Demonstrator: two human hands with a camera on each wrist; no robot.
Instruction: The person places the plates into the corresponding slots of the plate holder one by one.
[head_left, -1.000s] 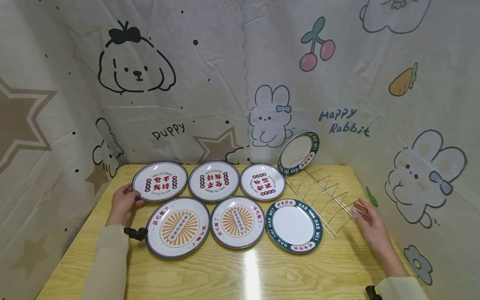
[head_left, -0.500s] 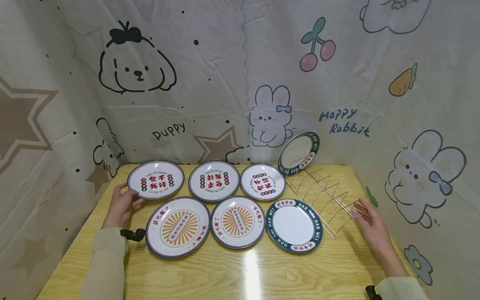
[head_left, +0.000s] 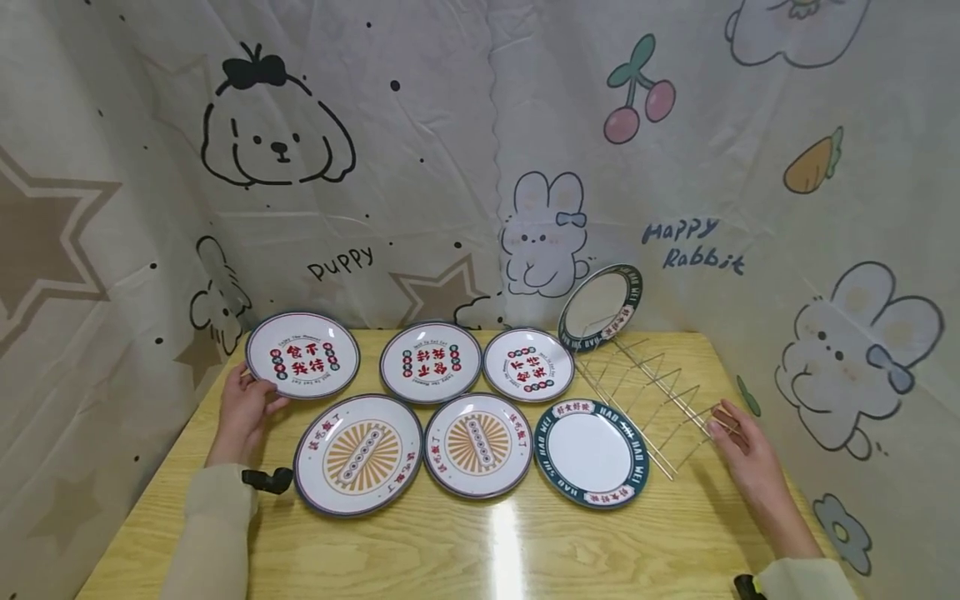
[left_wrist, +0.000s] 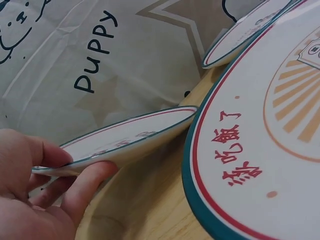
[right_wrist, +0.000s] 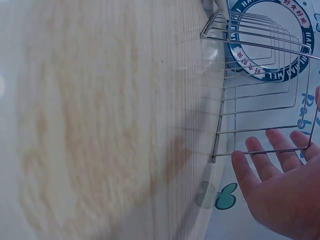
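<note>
My left hand (head_left: 246,412) pinches the near-left rim of a white plate with red characters (head_left: 302,356), thumb on top and fingers beneath. In the left wrist view that plate (left_wrist: 132,134) is tilted, its gripped side raised off the table. On the right, my right hand (head_left: 746,458) holds the near end of a metal wire plate rack (head_left: 665,387). The right wrist view shows its fingers (right_wrist: 285,152) around the end wire. One green-rimmed plate (head_left: 600,308) stands on edge at the rack's far end.
Two more red-character plates (head_left: 431,362) lie along the back. In front are two sunburst plates (head_left: 363,455) and a green-rimmed plate (head_left: 592,452) beside the rack. A patterned curtain (head_left: 442,167) surrounds the wooden table (head_left: 420,554).
My left hand has moved the red-character plate leftward, away from its neighbour, and its face has tilted toward the viewer. My right hand and the rack stay put; the view shifts slightly.
</note>
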